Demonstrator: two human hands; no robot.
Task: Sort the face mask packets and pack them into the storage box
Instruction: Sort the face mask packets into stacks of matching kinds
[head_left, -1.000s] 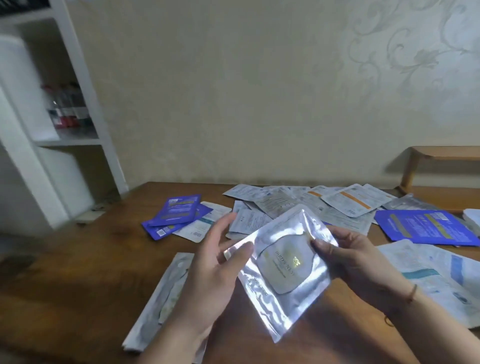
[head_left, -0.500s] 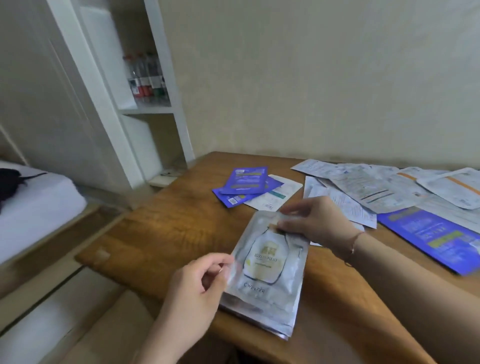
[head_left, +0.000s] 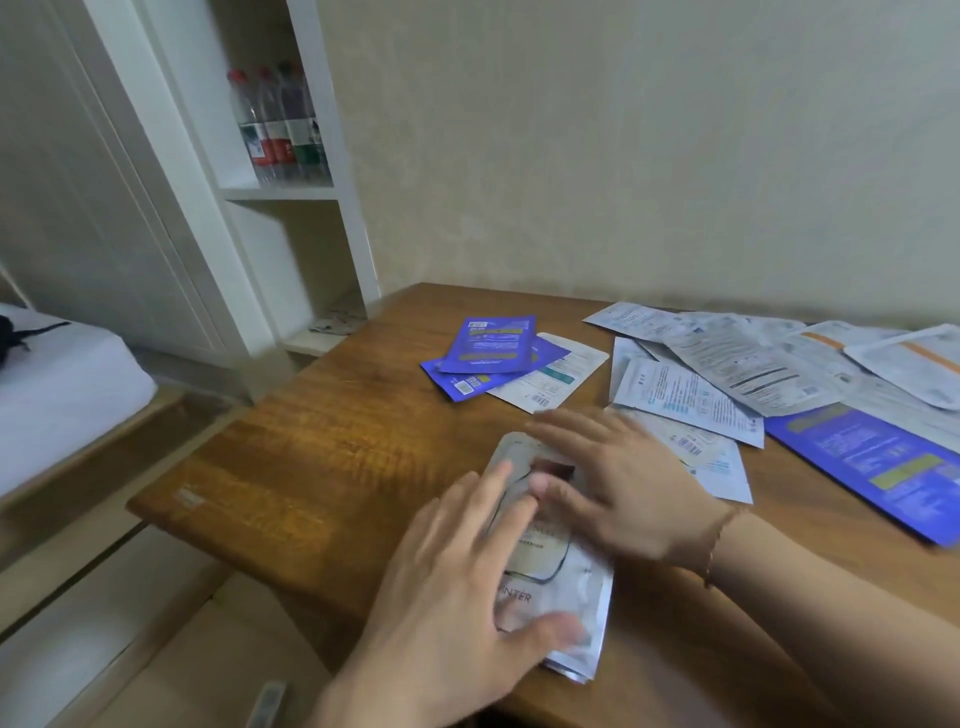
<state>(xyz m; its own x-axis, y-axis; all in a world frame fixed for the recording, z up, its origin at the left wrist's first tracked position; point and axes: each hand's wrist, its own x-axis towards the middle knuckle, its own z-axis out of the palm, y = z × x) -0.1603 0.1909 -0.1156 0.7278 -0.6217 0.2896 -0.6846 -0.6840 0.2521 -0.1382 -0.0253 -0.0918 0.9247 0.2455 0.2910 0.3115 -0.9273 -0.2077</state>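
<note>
My left hand (head_left: 457, 587) and right hand (head_left: 618, 488) both lie flat with straight fingers on the silver packet (head_left: 558, 597), pressing it, grasping nothing. It tops a small stack near the front edge of the wooden table (head_left: 322, 467). Two blue packets (head_left: 488, 348) overlap a white one farther back, and a loose spread of white packets (head_left: 727, 364) lies to my right.

Both hands lie flat with straight fingers on a silver packet stack (head_left: 558, 587) near the wooden worktop's (head_left: 322, 467) 6 o'clock edge: left hand (head_left: 457, 587) low, right hand (head_left: 618, 483) above. 2 blue packets (head_left: 491, 345) lie toward 12 o'clock, white packets (head_left: 727, 364) spread toward 2 o'clock. Bottles (head_left: 275, 130) stand on a white shelf (head_left: 280, 193) at 10 o'clock.
</note>
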